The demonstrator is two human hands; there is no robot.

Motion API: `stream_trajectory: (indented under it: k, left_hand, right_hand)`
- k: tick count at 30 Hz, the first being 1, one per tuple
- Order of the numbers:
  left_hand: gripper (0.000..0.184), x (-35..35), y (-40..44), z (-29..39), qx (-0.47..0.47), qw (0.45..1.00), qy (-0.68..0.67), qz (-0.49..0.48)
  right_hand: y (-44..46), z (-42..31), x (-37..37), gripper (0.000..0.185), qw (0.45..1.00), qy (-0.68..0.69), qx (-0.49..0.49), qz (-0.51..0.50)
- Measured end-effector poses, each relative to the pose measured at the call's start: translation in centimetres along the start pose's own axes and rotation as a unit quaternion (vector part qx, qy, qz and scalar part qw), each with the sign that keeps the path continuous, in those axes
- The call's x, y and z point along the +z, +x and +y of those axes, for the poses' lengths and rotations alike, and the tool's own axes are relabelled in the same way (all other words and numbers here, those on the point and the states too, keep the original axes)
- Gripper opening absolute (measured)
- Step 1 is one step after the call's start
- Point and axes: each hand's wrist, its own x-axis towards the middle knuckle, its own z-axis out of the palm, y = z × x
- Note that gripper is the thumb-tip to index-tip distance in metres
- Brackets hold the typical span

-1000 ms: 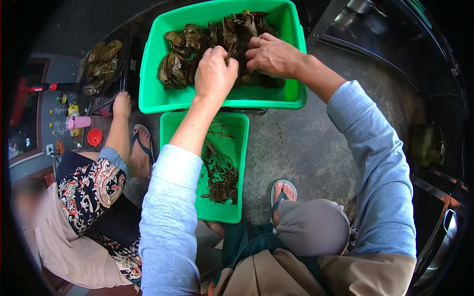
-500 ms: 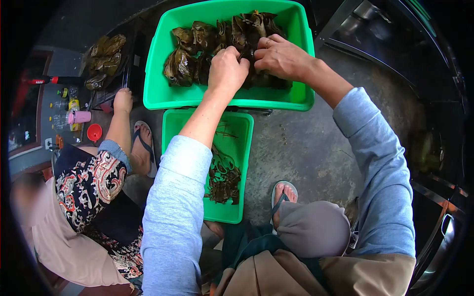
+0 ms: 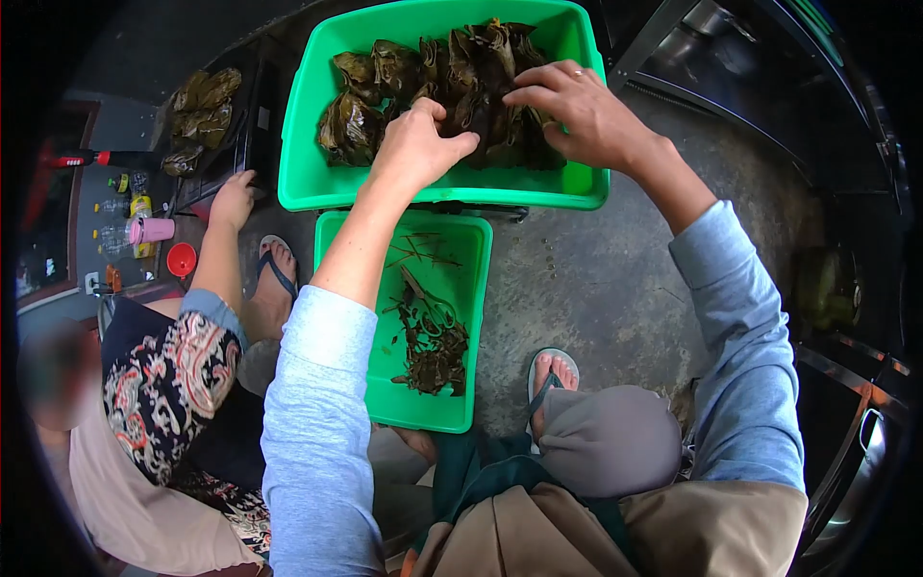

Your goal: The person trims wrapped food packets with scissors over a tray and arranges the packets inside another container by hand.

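Dark, glossy leaf-wrapped bundles (image 3: pixel 351 130) stand in rows inside a large green tub (image 3: pixel 447 201). Over the near row, my left hand (image 3: pixel 419 144) is open, thumb apart from the fingers, with nothing visible in it. To its right, my right hand (image 3: pixel 586 115) is also open, its fingers stretched over the bundles at the tub's right half. The fingertips of both hands are at or just above the leaves; whether they touch cannot be made out. Below the tub sits a smaller green basin (image 3: pixel 385 361) holding scissors (image 3: pixel 435 313), thin sticks and dark leaf scraps (image 3: pixel 437 365).
A co-worker sits at the left, one hand (image 3: pixel 233 199) near a dark stand with more leaf bundles (image 3: pixel 204 106). Bottles, a pink cup (image 3: pixel 152 230) and a red funnel-like item (image 3: pixel 181 259) are at the left. A glass-fronted metal cabinet (image 3: pixel 740 67) stands at the upper right.
My hands have moved apart and their fingers have opened over the bundles. My right hand has shifted right, my left slightly left. The co-worker's fingers have lifted a little.
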Motion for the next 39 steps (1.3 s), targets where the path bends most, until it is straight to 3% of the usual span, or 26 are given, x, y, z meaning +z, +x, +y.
stream_trajectory:
  k: [6,10,12,16,18,19,23,30,36,39]
  left_hand:
    - [0.059,-0.5,-2.7,0.4,0.043,0.998,-0.027,0.033]
    - [0.045,-0.5,-4.8,-0.6,0.137,0.972,-0.080,0.176]
    - [0.038,-0.8,-7.3,-1.4,0.192,0.946,-0.073,0.250]
    - [0.034,-0.2,-14.0,-2.5,0.210,0.920,-0.057,0.326]
    - [0.033,0.7,-17.3,-2.6,0.227,0.927,-0.039,0.297]
    - [0.033,1.2,-19.0,-2.5,0.229,0.940,-0.042,0.249]
    - [0.040,1.6,-24.6,-1.3,0.267,0.959,0.029,0.096]
    - [0.045,-4.6,-33.7,-0.8,0.236,0.962,0.135,0.006]
    - [0.050,-9.6,-42.8,-0.1,0.165,0.977,0.138,-0.006]
    - [0.054,-9.7,-46.2,0.1,0.169,0.978,0.116,0.031]
  right_hand:
    - [-2.8,-4.0,-2.1,0.027,0.989,0.039,0.090,0.115]
    - [-4.4,-5.6,-2.2,0.018,0.977,0.100,0.153,0.111]
    - [-5.0,-6.6,-2.6,0.016,0.979,0.064,0.140,0.136]
    - [-6.6,-9.5,-2.5,0.021,0.976,0.001,0.098,0.195]
    - [-7.0,-11.9,-3.1,0.028,0.973,0.031,0.093,0.210]
    - [-7.5,-13.1,-3.2,0.045,0.975,0.045,0.089,0.198]
    - [-9.7,-17.2,-3.0,0.059,0.981,0.084,0.089,0.151]
    - [-12.4,-22.5,-5.0,0.058,0.985,0.101,0.074,0.123]
    - [-10.2,-28.0,-8.9,0.049,0.987,0.113,-0.019,0.113]
    - [-8.9,-32.1,-11.5,0.046,0.982,0.136,-0.091,0.096]
